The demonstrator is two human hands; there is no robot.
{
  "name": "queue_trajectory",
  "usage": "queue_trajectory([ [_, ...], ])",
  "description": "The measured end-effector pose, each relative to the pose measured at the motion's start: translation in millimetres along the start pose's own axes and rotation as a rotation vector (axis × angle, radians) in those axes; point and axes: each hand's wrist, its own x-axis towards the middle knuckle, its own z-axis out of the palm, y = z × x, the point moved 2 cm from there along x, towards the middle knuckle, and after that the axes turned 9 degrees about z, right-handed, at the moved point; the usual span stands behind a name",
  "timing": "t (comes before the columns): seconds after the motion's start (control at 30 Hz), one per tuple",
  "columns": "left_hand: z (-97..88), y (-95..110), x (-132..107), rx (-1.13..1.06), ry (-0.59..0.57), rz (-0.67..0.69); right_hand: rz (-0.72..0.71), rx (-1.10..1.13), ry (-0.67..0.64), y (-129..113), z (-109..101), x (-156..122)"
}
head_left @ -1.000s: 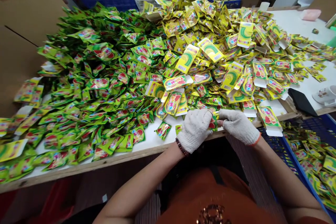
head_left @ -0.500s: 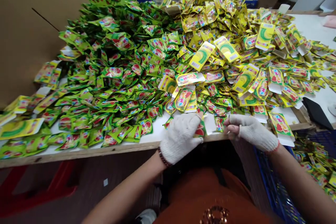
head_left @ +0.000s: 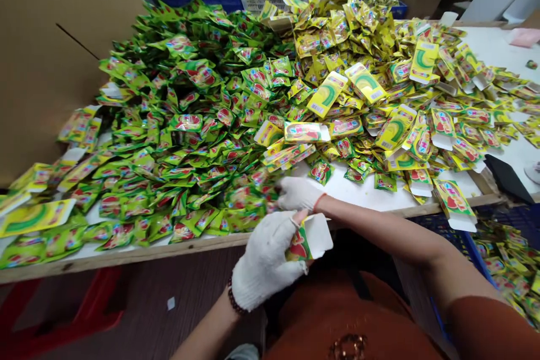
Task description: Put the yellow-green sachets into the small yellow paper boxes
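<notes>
My left hand (head_left: 270, 256), in a white fingerless glove, is closed around a small candy box (head_left: 300, 243) just in front of the table edge. The box's white flap (head_left: 318, 235) stands out to the right, and part of its printed side is hidden by my fingers. My right hand (head_left: 298, 193), gloved the same way, reaches across to the left at the near side of the green candy packets (head_left: 236, 154). Motion smears its fingertips, so whether they grip a packet cannot be made out.
Yellow packets (head_left: 337, 28) heap up at the back, with several flat and open boxes (head_left: 327, 93) over them. A cardboard carton (head_left: 46, 67) stands at the left. A black flat object (head_left: 508, 180) lies at the right edge, above a blue crate (head_left: 481, 256) of packets.
My left hand has drawn the box toward me, down and slightly left. My right hand has swung left across the table to the green packets.
</notes>
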Motion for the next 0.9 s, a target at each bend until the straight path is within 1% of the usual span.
queue_trajectory([
  [0.07, -0.3, 8, 3, -0.055, -0.008, 0.042, -0.026, 0.03, -0.137, -19, 11, 13],
  [0.1, 0.0, 11, 5, -0.067, -0.011, 0.049, -0.052, 0.051, -0.2, -24, 12, 15],
  [0.13, 0.9, 13, 8, -0.066, -0.013, 0.048, -0.084, 0.073, -0.239, -26, 10, 13],
  [0.17, 2.4, 14, 11, -0.06, -0.014, 0.044, -0.11, 0.093, -0.248, -24, 5, 10],
  [0.2, 4.6, 15, 15, -0.052, -0.014, 0.04, -0.126, 0.108, -0.24, -19, -3, 4],
  [0.27, 12.4, 14, 24, -0.049, -0.045, 0.027, -0.131, 0.136, -0.208, 0, -26, -12],
  [0.37, 31.0, 9, 43, -0.062, -0.152, -0.042, -0.058, 0.185, -0.169, 39, -68, -41],
  [0.47, 50.8, -1, 64, -0.02, -0.25, -0.118, 0.049, 0.263, -0.085, 76, -103, -72],
  [0.53, 59.8, -10, 75, 0.035, -0.302, -0.123, 0.118, 0.273, 0.009, 97, -117, -90],
  [0.6, 63.1, -20, 81, 0.106, -0.361, -0.105, 0.171, 0.227, 0.12, 113, -123, -104],
  [0.67, 60.5, -32, 81, 0.163, -0.436, -0.081, 0.174, 0.154, 0.213, 124, -126, -113],
  [0.77, 49.1, -47, 69, 0.194, -0.519, -0.062, 0.151, 0.056, 0.317, 131, -126, -115],
  [0.9, 32.7, -58, 47, 0.214, -0.507, -0.021, 0.118, -0.054, 0.491, 126, -125, -104],
])
